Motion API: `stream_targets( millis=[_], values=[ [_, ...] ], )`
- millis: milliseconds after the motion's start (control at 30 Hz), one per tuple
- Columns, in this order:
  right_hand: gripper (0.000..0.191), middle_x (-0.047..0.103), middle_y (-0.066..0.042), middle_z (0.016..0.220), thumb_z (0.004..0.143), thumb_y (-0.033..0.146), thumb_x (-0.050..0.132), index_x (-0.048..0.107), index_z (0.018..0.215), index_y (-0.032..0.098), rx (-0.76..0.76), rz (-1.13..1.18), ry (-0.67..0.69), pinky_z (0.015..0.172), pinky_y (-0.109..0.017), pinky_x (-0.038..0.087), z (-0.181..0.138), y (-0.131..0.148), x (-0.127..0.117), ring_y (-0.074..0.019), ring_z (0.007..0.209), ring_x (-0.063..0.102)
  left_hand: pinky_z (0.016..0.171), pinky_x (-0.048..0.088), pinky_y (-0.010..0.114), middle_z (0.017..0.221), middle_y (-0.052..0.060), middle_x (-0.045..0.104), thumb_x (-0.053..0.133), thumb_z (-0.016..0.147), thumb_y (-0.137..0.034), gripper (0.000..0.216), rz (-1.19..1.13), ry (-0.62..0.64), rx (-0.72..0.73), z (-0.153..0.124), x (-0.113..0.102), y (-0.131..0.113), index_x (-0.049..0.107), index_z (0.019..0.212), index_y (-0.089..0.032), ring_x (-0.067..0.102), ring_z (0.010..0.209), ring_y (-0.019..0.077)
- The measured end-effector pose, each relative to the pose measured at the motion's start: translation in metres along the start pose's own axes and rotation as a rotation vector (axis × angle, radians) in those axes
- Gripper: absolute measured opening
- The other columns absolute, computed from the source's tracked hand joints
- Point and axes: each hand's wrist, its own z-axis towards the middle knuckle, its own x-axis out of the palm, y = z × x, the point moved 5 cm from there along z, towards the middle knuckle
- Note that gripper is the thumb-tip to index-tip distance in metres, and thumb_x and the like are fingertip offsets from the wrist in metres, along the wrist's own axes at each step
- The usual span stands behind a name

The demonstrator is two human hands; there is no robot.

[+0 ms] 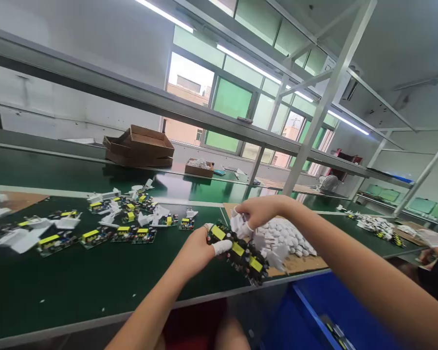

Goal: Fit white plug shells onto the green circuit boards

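My left hand (pixel 199 253), white cots on its fingertips, is closed round a stack of circuit boards (pixel 241 253) with yellow transformers, held just above the green belt's (pixel 95 282) near edge. My right hand (pixel 257 211) reaches in from the right and pinches a small white plastic piece (pixel 239 226) at the top of that stack. Right behind both hands lies a heap of white plastic shells (pixel 288 238) on a cardboard sheet (pixel 299 265).
Several more boards and white shells (pixel 109 223) are scattered across the belt to the left. Brown cardboard boxes (pixel 138 146) stand at the back. A blue bin (pixel 324 311) sits below the table edge. Another person's gloved hand (pixel 432 239) works at the far right.
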Motion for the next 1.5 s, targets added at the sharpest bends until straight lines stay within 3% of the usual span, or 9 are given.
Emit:
stream_targets(
  millis=[400, 533, 633, 700, 867, 933, 1167, 1367, 1500],
  values=[
    [0.043, 0.056, -0.011, 0.099, 0.067, 0.023, 0.049, 0.047, 0.108, 0.011, -0.292, -0.024, 0.070, 0.055, -0.023, 0.040, 0.103, 0.063, 0.049, -0.0205, 0.079, 0.054, 0.036, 0.026, 0.016, 0.043, -0.003, 0.053, 0.057, 0.047, -0.031, 0.027, 0.076, -0.450, -0.375, -0.063, -0.079, 0.075, 0.042, 0.065, -0.016, 0.046, 0.036, 0.0107],
    [0.051, 0.047, -0.008, 0.115, 0.067, 0.020, 0.052, 0.040, 0.116, 0.017, -0.322, 0.398, -0.276, 0.078, -0.027, 0.038, 0.086, 0.049, 0.057, -0.0204, 0.099, 0.046, 0.034, 0.027, 0.017, 0.036, -0.002, 0.051, 0.059, 0.046, -0.034, 0.029, 0.044, -0.609, -0.345, -0.093, -0.088, 0.074, 0.042, 0.063, -0.017, 0.042, 0.031, 0.0102],
    [0.039, 0.052, -0.007, 0.107, 0.073, 0.033, 0.045, 0.046, 0.108, 0.018, -0.046, 0.864, -0.793, 0.081, -0.032, 0.037, 0.053, 0.012, 0.076, -0.0190, 0.094, 0.049, 0.035, 0.033, 0.020, 0.039, -0.002, 0.054, 0.063, 0.046, -0.030, 0.033, -0.074, -0.730, -0.335, -0.103, -0.089, 0.077, 0.043, 0.069, -0.018, 0.044, 0.032, 0.0114],
    [0.046, 0.053, -0.010, 0.103, 0.071, 0.047, 0.044, 0.048, 0.104, 0.015, 0.137, 1.152, -0.966, 0.081, -0.035, 0.037, 0.035, -0.002, 0.106, -0.0208, 0.092, 0.049, 0.035, 0.036, 0.021, 0.041, -0.003, 0.055, 0.065, 0.047, -0.027, 0.034, -0.176, -0.776, -0.317, -0.102, -0.083, 0.080, 0.043, 0.071, -0.020, 0.046, 0.033, 0.0120],
    [0.061, 0.058, -0.008, 0.089, 0.052, 0.057, 0.060, 0.052, 0.096, 0.016, -0.041, 1.750, -0.624, 0.064, -0.034, 0.045, 0.043, 0.028, 0.161, -0.0219, 0.076, 0.055, 0.037, 0.041, 0.020, 0.045, -0.007, 0.052, 0.073, 0.039, -0.027, 0.043, -0.468, -0.834, -0.261, -0.088, -0.058, 0.082, 0.045, 0.071, -0.020, 0.050, 0.039, 0.0112],
    [0.057, 0.058, -0.007, 0.091, 0.053, 0.049, 0.065, 0.049, 0.097, 0.017, -0.061, 1.866, -0.646, 0.062, -0.032, 0.046, 0.043, 0.034, 0.164, -0.0216, 0.077, 0.056, 0.039, 0.043, 0.020, 0.048, -0.006, 0.055, 0.074, 0.035, -0.032, 0.045, -0.542, -0.817, -0.250, -0.086, -0.052, 0.081, 0.048, 0.069, -0.020, 0.050, 0.042, 0.0106],
    [0.039, 0.059, -0.006, 0.095, 0.059, 0.033, 0.066, 0.051, 0.091, 0.016, 0.018, 1.722, -0.856, 0.077, -0.031, 0.042, 0.028, 0.038, 0.153, -0.0221, 0.090, 0.052, 0.056, 0.046, 0.021, 0.072, -0.001, 0.062, 0.074, 0.036, -0.036, 0.047, -0.617, -0.661, -0.205, -0.085, -0.047, 0.065, 0.054, 0.074, -0.017, 0.055, 0.065, 0.0149],
    [0.028, 0.061, -0.009, 0.089, 0.064, 0.035, 0.058, 0.053, 0.083, 0.015, 0.189, 1.477, -1.048, 0.079, -0.033, 0.040, 0.026, 0.050, 0.155, -0.0248, 0.091, 0.051, 0.084, 0.038, 0.026, 0.089, 0.001, 0.061, 0.054, 0.057, -0.038, 0.034, -0.055, -0.956, -0.156, -0.100, -0.033, 0.046, 0.046, 0.087, -0.022, 0.053, 0.090, 0.0192],
    [0.032, 0.060, -0.008, 0.092, 0.060, 0.032, 0.063, 0.055, 0.086, 0.015, 0.104, 1.582, -0.965, 0.080, -0.033, 0.040, 0.033, 0.049, 0.156, -0.0235, 0.089, 0.053, 0.082, 0.039, 0.027, 0.086, 0.001, 0.062, 0.056, 0.057, -0.036, 0.033, -0.257, -0.877, -0.190, -0.105, -0.042, 0.050, 0.050, 0.085, -0.020, 0.053, 0.090, 0.0204]
  ],
)
